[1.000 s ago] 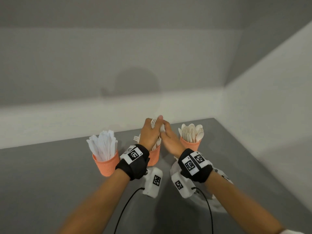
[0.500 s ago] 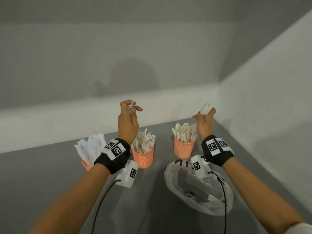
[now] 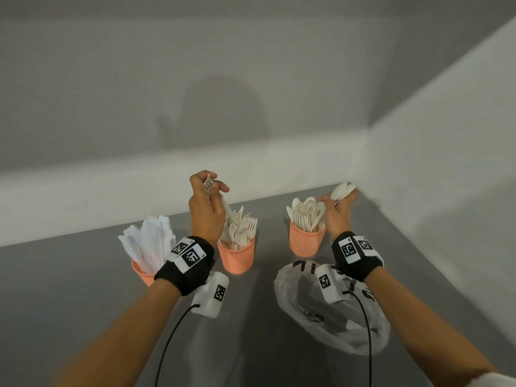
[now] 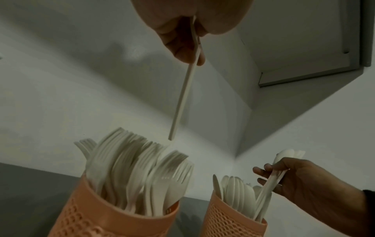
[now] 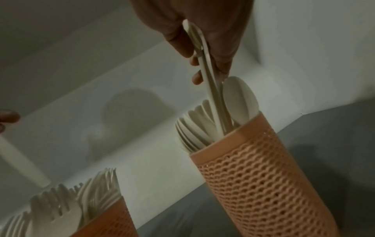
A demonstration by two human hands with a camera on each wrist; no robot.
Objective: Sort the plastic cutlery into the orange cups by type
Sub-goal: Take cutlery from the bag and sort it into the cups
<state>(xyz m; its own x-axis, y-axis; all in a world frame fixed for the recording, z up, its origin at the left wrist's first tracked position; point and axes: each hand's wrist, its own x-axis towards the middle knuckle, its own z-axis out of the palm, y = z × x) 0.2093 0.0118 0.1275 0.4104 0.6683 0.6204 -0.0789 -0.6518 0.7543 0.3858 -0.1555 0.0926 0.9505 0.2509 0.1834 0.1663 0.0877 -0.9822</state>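
Three orange cups stand in a row on the grey table. The left cup [image 3: 142,272] holds white knives, the middle cup [image 3: 237,259] forks, the right cup [image 3: 304,243] spoons. My left hand [image 3: 205,208] pinches a white fork [image 4: 183,94] by its head, tines up; its handle hangs just above the forks in the middle cup [image 4: 113,219]. My right hand [image 3: 339,212] grips a few white spoons [image 5: 211,96] by their bowls, and their handles reach down into the right cup [image 5: 261,173].
A crumpled clear plastic bag [image 3: 332,311] lies on the table in front of the spoon cup, under my right wrist. White walls meet in a corner behind and to the right of the cups.
My hands, together over the middle cup a second ago, have parted. The left took the fork over the fork cup; the right lowered the spoons' handles into the spoon cup.
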